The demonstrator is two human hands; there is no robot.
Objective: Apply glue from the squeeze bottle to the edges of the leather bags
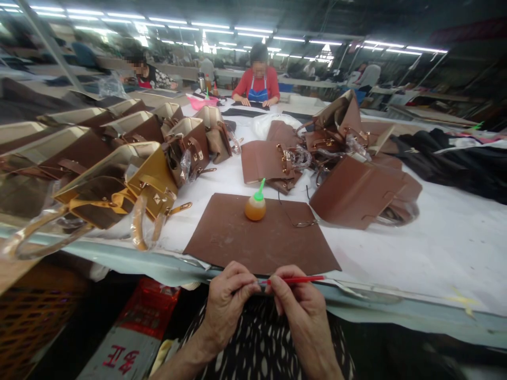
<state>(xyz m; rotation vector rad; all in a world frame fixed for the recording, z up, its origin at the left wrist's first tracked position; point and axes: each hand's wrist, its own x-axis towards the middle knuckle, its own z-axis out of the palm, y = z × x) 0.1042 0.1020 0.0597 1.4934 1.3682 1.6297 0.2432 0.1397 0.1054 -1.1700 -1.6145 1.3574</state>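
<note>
My right hand pinches a slim red pen-like stick between thumb and fingers, its red end pointing right. At the other, paler end of the stick, my left hand is closed in a pinch; its fingertips hide what lies between them. Both hands are held just over the near table edge, above my lap. Right beyond them lies a flat brown leather-like sheet. On it stand a squeeze bottle of amber liquid with a green nozzle and a pair of glasses.
A mustard handbag and several brown handbags stand open at left. More brown bags lie piled at right, near dark cloth. Across the white-covered table a person in red works on dark pieces.
</note>
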